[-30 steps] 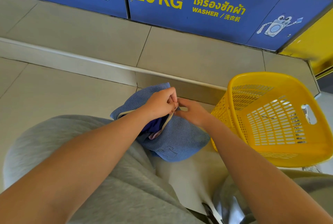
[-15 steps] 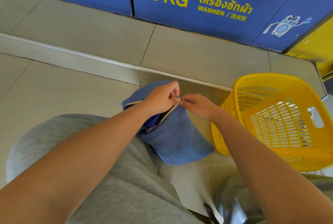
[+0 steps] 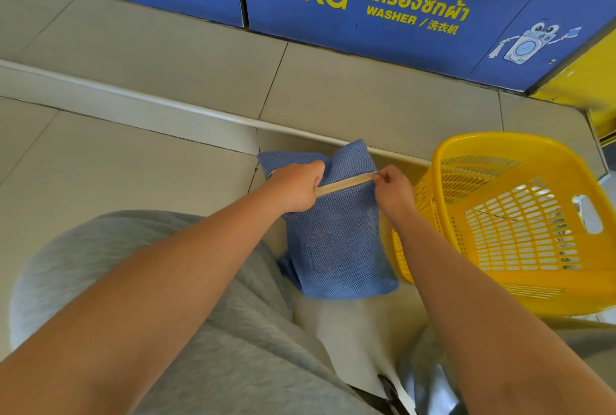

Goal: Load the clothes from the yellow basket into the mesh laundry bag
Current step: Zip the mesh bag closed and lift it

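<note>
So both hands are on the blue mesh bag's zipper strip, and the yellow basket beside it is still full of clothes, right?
Not quite. The head view shows the yellow basket with no clothes in it. The rest holds: the left hand and right hand are on the beige zipper strip of the blue mesh bag.

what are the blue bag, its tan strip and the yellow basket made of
Blue bag: soft synthetic-looking mesh, matte; fine holes show and it drapes.
Tan strip: probably woven zipper tape, flat and dull.
Yellow basket: rigid moulded plastic, slightly glossy, with slotted walls and a cut-out handle.
</note>
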The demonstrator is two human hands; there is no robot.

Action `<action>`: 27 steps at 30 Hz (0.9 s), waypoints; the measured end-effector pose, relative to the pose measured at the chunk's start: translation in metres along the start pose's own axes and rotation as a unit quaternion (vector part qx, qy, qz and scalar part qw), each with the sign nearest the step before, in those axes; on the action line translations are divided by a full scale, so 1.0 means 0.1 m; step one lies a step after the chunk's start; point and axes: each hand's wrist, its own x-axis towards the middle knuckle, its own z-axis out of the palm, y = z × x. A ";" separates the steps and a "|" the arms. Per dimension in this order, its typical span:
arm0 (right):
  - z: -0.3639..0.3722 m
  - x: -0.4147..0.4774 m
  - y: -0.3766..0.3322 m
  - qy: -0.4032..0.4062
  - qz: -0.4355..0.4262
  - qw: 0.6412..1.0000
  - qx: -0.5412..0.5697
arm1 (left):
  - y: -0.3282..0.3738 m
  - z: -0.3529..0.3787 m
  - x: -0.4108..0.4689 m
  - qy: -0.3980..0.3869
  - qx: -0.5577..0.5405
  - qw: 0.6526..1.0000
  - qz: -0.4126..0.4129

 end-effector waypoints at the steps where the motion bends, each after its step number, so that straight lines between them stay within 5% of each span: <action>1: 0.02 0.00 -0.01 0.012 0.005 1.000 -0.015 | 0.01 -0.01 0.01 0.001 0.001 1.000 0.001; 5: 0.03 -0.02 -0.06 0.017 -0.014 0.992 -0.127 | 0.01 -0.02 0.03 -0.026 -0.111 0.993 0.013; 9: 0.00 -0.14 -0.10 0.015 -0.202 0.954 -0.223 | 0.05 -0.01 0.03 -0.059 -0.251 0.966 -0.006; 12: 0.03 -0.17 -0.05 -0.057 -0.301 0.901 -0.307 | 0.11 -0.02 0.02 -0.049 -0.290 0.956 -0.008; 15: 0.05 -0.14 -0.01 -0.073 -0.331 0.904 -0.262 | 0.14 0.00 0.02 -0.044 -0.260 0.965 0.007; 22: 0.02 -0.12 -0.08 -0.011 -0.321 0.905 -0.278 | 0.03 0.00 0.03 -0.054 -0.107 0.993 0.001; 27: -0.17 0.02 0.03 0.028 -0.179 0.951 -0.252 | -0.28 -0.06 -0.03 -0.053 -0.027 0.997 -0.048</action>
